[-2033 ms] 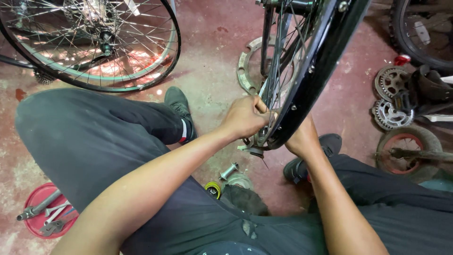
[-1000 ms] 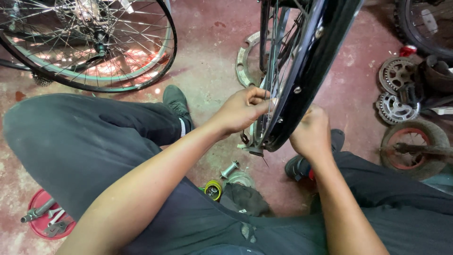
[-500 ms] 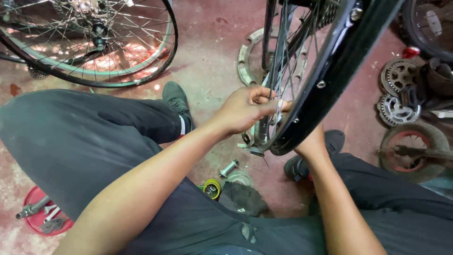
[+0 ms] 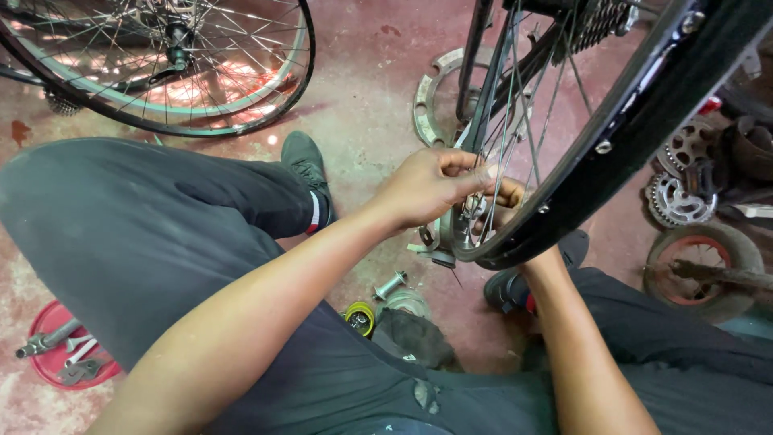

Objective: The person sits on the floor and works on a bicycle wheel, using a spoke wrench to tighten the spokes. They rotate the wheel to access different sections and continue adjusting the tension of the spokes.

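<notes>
2 forearms converge: left hand (image 4: 427, 189) pinches a spoke (image 4: 491, 173), right hand (image 4: 507, 201), grip unclear, reaches behind the rim (image 4: 612, 153).

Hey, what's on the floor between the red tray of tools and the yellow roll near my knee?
In the head view, your dark-trousered leg covers that stretch between the red tray and yellow roll.

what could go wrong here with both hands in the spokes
1. The left hand and right hand pinch at the spokes just inside the rim; if the wheel turns, fingers might get caught.
2. Small parts, like the axle and tape roll, lie loose on the floor between the feet and could be kicked away.
</notes>
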